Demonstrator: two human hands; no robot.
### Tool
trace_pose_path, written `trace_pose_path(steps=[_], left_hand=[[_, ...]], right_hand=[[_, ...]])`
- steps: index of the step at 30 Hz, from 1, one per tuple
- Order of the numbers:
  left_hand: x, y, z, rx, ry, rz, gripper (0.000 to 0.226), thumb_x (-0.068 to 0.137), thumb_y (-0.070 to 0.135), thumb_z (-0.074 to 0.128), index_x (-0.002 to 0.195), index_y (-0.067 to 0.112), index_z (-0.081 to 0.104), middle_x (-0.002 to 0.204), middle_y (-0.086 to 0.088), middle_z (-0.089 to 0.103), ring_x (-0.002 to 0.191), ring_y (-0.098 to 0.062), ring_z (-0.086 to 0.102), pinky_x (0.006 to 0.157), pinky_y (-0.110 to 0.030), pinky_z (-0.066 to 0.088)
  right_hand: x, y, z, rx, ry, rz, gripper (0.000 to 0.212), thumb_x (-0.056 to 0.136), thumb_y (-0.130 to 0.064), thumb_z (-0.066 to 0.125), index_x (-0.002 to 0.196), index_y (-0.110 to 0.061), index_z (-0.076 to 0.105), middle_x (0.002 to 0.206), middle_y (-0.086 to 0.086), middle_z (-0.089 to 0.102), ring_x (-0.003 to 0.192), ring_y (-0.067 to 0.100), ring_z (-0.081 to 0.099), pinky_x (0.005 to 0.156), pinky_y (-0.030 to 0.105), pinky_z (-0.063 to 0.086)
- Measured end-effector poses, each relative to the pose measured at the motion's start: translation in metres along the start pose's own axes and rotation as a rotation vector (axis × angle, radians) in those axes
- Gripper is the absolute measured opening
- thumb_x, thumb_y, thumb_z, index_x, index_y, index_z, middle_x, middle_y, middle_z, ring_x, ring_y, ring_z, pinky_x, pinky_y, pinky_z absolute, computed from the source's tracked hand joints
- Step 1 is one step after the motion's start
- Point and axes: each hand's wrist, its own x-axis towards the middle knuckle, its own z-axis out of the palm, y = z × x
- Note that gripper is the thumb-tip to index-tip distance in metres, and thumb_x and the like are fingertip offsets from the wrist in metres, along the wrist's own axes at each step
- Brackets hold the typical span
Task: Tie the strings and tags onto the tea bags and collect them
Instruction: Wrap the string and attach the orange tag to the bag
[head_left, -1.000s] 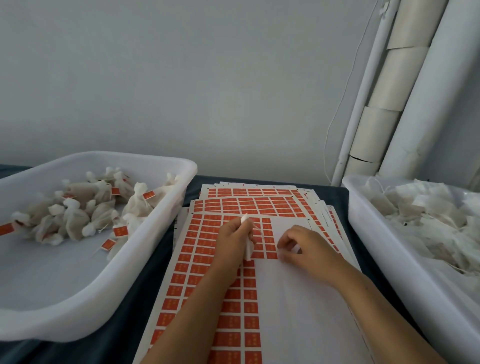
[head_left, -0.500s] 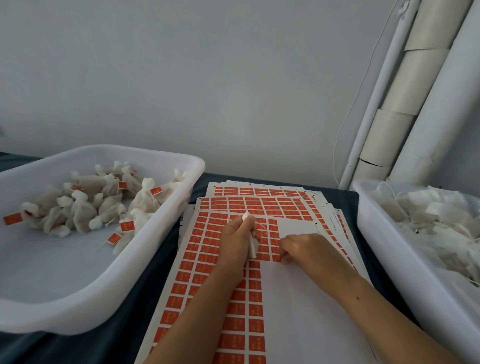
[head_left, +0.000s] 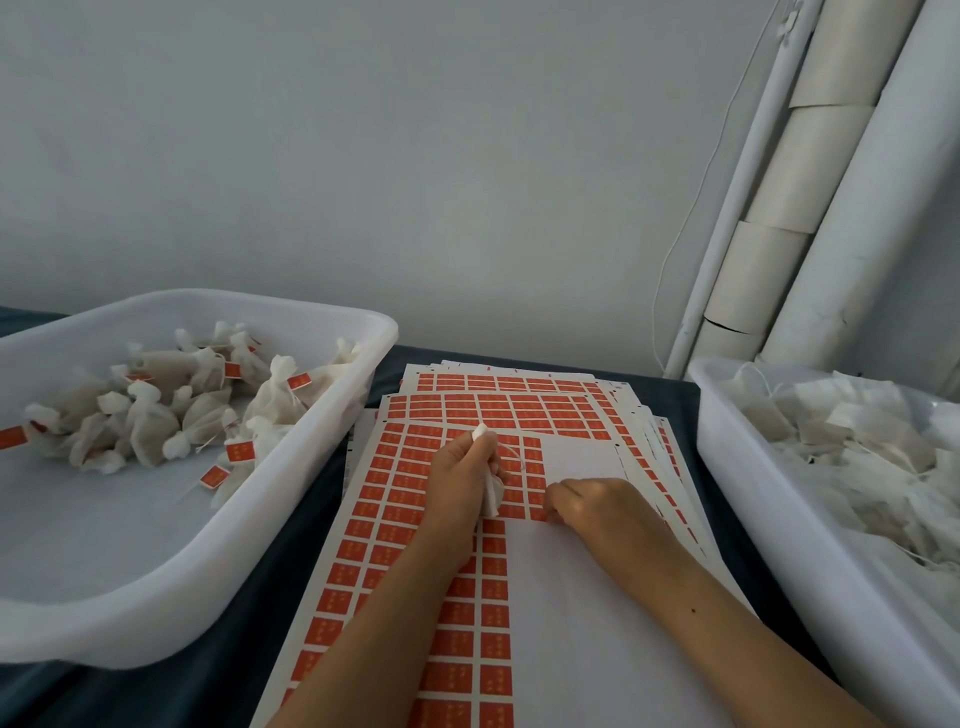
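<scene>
Two hands are working mid-desk: left hand (head_left: 460, 480) is gripping a tea bag (head_left: 491, 493); right hand (head_left: 597, 506) fingers are pinching a tag (head_left: 537, 514) on the sheet (head_left: 395, 519). Peeling crookedly might tear it.

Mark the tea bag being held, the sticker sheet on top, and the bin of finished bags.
tea bag (head_left: 492, 493), head view, lower body below the left fist
sticker sheet (head_left: 561, 613), head view, bare backing
left bin (head_left: 332, 470), head view, right rim

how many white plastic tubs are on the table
2. One tub sits left of the sticker sheets, holding tagged tea bags; the other tub sits right, holding untagged bags. None seems hidden.
</scene>
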Motion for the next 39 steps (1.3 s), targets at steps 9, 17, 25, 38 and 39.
trace_pose_path(steps=[9, 17, 25, 38, 39], left_hand=[[0.0, 0.001, 0.001, -0.004, -0.021, 0.002, 0.032, 0.097, 0.024, 0.048, 0.068, 0.014, 0.056, 0.05, 0.012, 0.062, 0.046, 0.001, 0.06, 0.044, -0.009, 0.045], [0.001, -0.002, 0.0, -0.008, -0.045, 0.003, 0.033, 0.097, 0.023, 0.047, 0.066, 0.013, 0.055, 0.048, 0.01, 0.058, 0.042, 0.0, 0.054, 0.046, -0.01, 0.047], [0.003, 0.0, -0.001, -0.032, -0.043, -0.007, 0.033, 0.097, 0.024, 0.048, 0.066, 0.014, 0.056, 0.05, 0.008, 0.059, 0.043, 0.0, 0.056, 0.046, -0.011, 0.048], [-0.001, 0.003, 0.0, -0.03, -0.043, 0.001, 0.031, 0.097, 0.022, 0.048, 0.068, 0.014, 0.056, 0.048, 0.012, 0.06, 0.045, 0.001, 0.059, 0.044, -0.008, 0.044], [-0.001, 0.003, 0.0, -0.03, -0.044, 0.0, 0.031, 0.097, 0.022, 0.047, 0.068, 0.014, 0.056, 0.048, 0.012, 0.06, 0.045, 0.002, 0.059, 0.044, -0.008, 0.044]], right_hand=[[0.001, 0.007, 0.0, 0.05, 0.018, 0.032, 0.035, 0.095, -0.036, 0.046, 0.128, -0.025, 0.051, 0.133, -0.011, 0.053, 0.115, 0.007, 0.055, 0.101, 0.011, 0.031], [0.001, 0.011, 0.005, -0.015, -0.011, -0.016, 0.036, 0.096, -0.034, 0.046, 0.131, -0.024, 0.05, 0.131, -0.009, 0.055, 0.113, 0.007, 0.056, 0.102, 0.014, 0.033], [0.006, 0.012, 0.0, -0.128, -0.07, -0.109, 0.038, 0.096, -0.027, 0.049, 0.133, -0.021, 0.047, 0.133, -0.005, 0.053, 0.114, 0.011, 0.056, 0.102, 0.02, 0.036], [0.012, 0.01, -0.006, -0.126, 0.011, -0.173, 0.033, 0.071, -0.019, 0.081, 0.102, -0.015, 0.071, 0.096, -0.001, 0.073, 0.075, 0.014, 0.071, 0.075, 0.025, 0.056], [0.012, 0.009, -0.01, -0.1, 0.032, -0.157, 0.032, 0.069, -0.018, 0.081, 0.099, -0.013, 0.071, 0.094, 0.0, 0.073, 0.073, 0.015, 0.071, 0.072, 0.025, 0.056]])
